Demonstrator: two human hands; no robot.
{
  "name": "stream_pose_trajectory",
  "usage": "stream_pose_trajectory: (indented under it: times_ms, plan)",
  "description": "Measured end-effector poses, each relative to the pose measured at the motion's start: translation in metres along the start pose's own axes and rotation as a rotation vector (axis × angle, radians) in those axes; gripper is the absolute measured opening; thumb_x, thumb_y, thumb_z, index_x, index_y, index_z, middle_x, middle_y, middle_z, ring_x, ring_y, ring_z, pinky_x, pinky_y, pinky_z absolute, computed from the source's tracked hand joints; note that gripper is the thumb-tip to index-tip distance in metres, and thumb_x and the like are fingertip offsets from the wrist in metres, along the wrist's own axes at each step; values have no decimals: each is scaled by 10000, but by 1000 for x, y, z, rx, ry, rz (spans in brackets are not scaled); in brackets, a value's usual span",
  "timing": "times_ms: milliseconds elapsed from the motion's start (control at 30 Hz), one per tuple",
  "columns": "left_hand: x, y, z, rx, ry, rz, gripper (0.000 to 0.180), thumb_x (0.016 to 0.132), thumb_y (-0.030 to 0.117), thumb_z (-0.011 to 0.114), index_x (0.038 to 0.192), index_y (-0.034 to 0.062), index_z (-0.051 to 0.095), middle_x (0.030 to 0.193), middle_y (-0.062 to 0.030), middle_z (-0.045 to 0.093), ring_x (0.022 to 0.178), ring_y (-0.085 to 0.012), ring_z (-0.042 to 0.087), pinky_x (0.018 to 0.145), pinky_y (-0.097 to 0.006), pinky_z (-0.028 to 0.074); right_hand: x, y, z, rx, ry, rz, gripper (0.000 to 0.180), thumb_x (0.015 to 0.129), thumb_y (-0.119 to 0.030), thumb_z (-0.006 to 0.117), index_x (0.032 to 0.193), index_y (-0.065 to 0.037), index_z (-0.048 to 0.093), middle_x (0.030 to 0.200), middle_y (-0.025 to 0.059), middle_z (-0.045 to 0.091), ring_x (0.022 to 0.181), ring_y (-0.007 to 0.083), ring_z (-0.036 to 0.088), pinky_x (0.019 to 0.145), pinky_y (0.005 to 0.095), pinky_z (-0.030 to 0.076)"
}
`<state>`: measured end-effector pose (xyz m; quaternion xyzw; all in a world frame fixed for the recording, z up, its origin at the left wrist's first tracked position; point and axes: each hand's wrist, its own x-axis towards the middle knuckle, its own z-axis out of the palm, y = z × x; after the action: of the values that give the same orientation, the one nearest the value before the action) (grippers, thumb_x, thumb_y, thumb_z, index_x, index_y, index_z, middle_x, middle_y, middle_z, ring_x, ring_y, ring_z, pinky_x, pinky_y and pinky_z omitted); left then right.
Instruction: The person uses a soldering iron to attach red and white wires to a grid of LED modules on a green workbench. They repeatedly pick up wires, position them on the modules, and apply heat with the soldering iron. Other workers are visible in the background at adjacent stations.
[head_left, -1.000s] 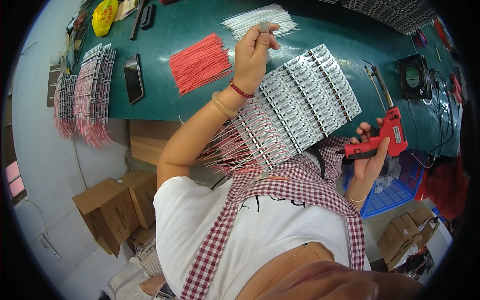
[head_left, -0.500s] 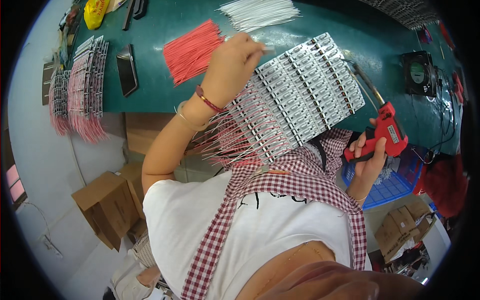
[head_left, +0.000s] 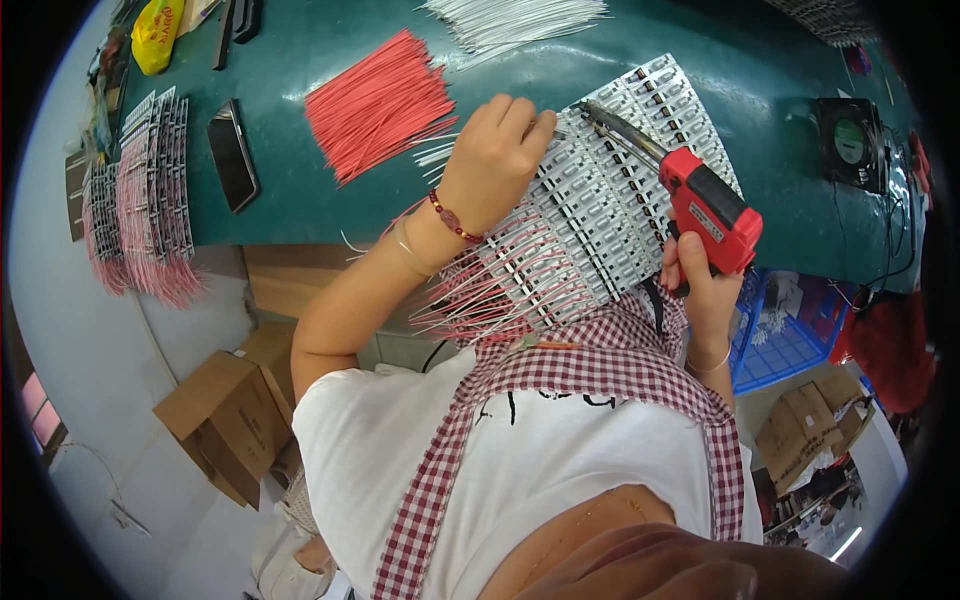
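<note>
My left hand (head_left: 497, 152) is closed in a pinch at the upper left edge of a panel of small white circuit boards (head_left: 610, 215). Thin white wires (head_left: 433, 154) stick out from its left side; the ends in its fingertips are hard to make out. In my right hand (head_left: 703, 278) is a red and black soldering gun (head_left: 712, 205), gripped by its handle. Its metal tip reaches the panel's upper part, just right of my left fingertips. Red and white wires (head_left: 490, 285) hang from the panel's lower left rows.
Beyond lie a red wire pile (head_left: 378, 105) and a white wire pile (head_left: 515, 22). A phone (head_left: 233, 160) and wired boards (head_left: 155, 185) are at the left. A black fan-like device (head_left: 850, 145) stands right, above a blue basket (head_left: 790, 345).
My right hand has swung the soldering gun left, bringing its tip over the panel. My left hand has shifted slightly right and down, and white wires now show beside it.
</note>
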<state>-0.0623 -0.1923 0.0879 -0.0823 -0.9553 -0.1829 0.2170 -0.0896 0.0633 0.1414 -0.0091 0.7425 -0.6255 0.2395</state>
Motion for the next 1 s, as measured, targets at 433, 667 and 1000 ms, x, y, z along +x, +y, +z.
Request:
stream_pose_trajectory:
  times_ms: [433, 667, 1000]
  plan:
    - [2, 1, 0, -1, -18, -21, 299, 684, -25, 579, 974, -2, 646, 774, -79, 510, 710, -229, 501, 630, -329, 442, 1, 9, -2, -171, 24, -37, 144, 818, -110, 687, 877, -1, 614, 644, 12, 578, 500, 66, 509, 465, 218, 402]
    - [3, 1, 0, -11, -8, -14, 285, 689, -25, 580, 965, -4, 644, 776, -79, 509, 712, -229, 503, 634, -328, 441, -5, -7, 9, -121, 104, -3, 219, 903, -161, 590, 775, 16, 603, 592, 23, 552, 488, 85, 492, 480, 229, 389]
    - [2, 2, 1, -1, -16, -22, 281, 693, -18, 584, 967, -4, 645, 785, -79, 511, 716, -228, 505, 637, -327, 441, -4, 1, -5, -180, 23, 66, 220, 773, -151, 757, 906, -23, 637, 717, -5, 604, 586, 61, 526, 537, 226, 425]
